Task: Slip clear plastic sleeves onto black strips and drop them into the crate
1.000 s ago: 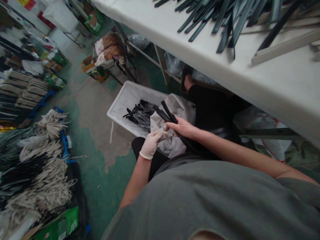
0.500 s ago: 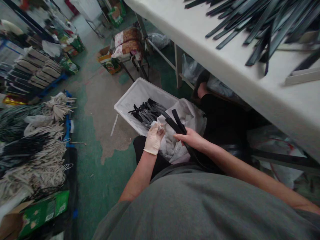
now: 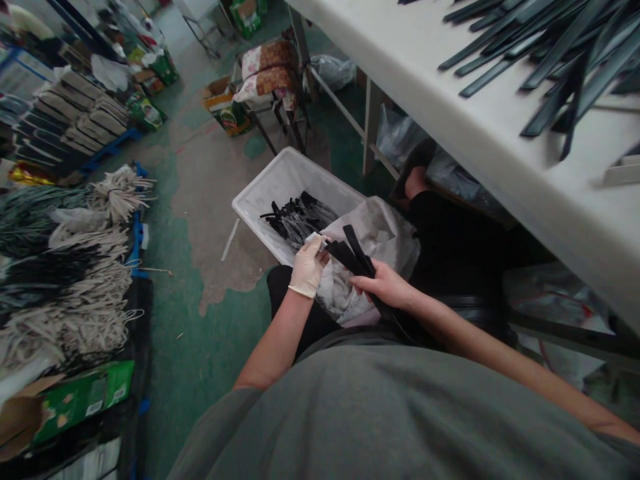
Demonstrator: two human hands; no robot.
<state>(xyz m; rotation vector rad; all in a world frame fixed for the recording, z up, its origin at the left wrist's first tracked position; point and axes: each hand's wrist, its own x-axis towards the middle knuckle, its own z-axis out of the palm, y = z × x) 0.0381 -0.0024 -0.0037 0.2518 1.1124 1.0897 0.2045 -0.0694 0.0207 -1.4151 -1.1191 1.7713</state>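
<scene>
My right hand (image 3: 384, 283), bare, is closed around several flat black strips (image 3: 345, 257), whose far ends fan out toward my left hand. My left hand (image 3: 305, 270) wears a pale thin glove and pinches a small white piece (image 3: 314, 237); its exact kind is unclear. The fingertips of the glove are close to the strip ends, and I cannot tell whether they touch. Just beyond lies a white plastic bin (image 3: 257, 190) with a heap of short black strips (image 3: 295, 217) inside. A whitish woven sack (image 3: 383, 223) drapes over its near end, under my hands.
On my right stands a white table (image 3: 400, 73) bearing long dark strips (image 3: 545, 60). Bundles of cord (image 3: 95, 287) lie on the left beside a green carton (image 3: 87, 400). Ahead are a cushioned stool (image 3: 270, 70) and an open carton (image 3: 227, 110). Another person (image 3: 30, 30) is far left.
My left hand has risen slightly, with the white piece closer to the strip ends. The strips in my right hand have spread a little. The whole view has shifted slightly.
</scene>
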